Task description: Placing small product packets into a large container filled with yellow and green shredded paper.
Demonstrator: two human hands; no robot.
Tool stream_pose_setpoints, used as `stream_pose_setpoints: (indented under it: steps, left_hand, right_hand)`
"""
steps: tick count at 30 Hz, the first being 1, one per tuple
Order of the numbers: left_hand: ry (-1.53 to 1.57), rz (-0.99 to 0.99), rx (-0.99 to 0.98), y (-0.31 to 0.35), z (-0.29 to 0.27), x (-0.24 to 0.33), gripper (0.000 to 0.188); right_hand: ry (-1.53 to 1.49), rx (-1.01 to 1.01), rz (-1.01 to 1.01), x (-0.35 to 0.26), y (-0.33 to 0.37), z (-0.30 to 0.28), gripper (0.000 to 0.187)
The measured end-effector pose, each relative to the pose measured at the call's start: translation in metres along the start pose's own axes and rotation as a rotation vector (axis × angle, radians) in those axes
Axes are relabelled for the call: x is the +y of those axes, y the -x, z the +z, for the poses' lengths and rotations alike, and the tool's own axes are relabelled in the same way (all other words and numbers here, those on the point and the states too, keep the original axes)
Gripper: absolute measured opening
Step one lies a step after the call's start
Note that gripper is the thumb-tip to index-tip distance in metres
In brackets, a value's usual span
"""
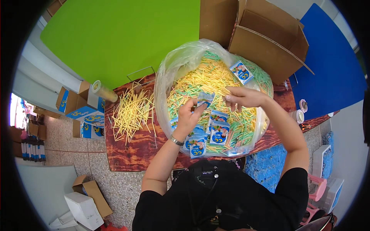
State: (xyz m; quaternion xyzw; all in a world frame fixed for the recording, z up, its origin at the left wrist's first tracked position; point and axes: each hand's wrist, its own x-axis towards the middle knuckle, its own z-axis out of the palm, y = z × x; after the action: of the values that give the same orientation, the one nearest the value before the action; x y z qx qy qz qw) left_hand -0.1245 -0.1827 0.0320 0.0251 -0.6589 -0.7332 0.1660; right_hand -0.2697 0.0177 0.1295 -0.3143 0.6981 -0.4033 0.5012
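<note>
My left hand [188, 119] pinches a small blue-and-white packet [206, 98] over a large clear plastic bag [163, 82] heaped with thin yellow and green sticks [208, 73]. To its right, my right hand [243, 97] is bent with its fingers together. Thin yellow sticks show at its fingertips, though they blend with the heap behind. Several printed packets [219, 133] lie on the sticks at the near side of the bag, below my hands. Another packet [241, 72] rests on the bag's far right part.
Loose yellow sticks [133, 113] lie on the red wood-patterned table [127, 158] at left, beside a tape roll [104, 91] and printed boxes [83, 102]. Behind the bag stand an open cardboard box [269, 42] and a green board [127, 34]. White cups [298, 115] stand at right.
</note>
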Motion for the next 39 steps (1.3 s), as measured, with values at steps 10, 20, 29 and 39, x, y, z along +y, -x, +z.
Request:
stream_pose_setpoints:
  steps: [10, 20, 29, 39]
  left_hand:
    - [-0.545, 0.375, 0.165, 0.013, -0.008, 0.009, 0.017]
    - [-0.552, 0.380, 0.176, 0.020, -0.014, 0.016, 0.017]
    - [-0.769, 0.718, 0.168, 0.015, -0.016, 0.018, 0.023]
    - [-0.623, 0.458, 0.149, 0.037, -0.018, 0.021, 0.035]
  right_hand:
    - [1.102, 0.026, -0.281, -0.091, 0.010, 0.016, 0.019]
    - [1.393, 0.061, -0.220, -0.123, -0.002, 0.040, 0.013]
    - [1.463, -0.240, 0.095, -0.143, -0.024, 0.046, 0.028]
    - [1.309, 0.119, -0.367, -0.130, 0.013, 0.052, 0.054]
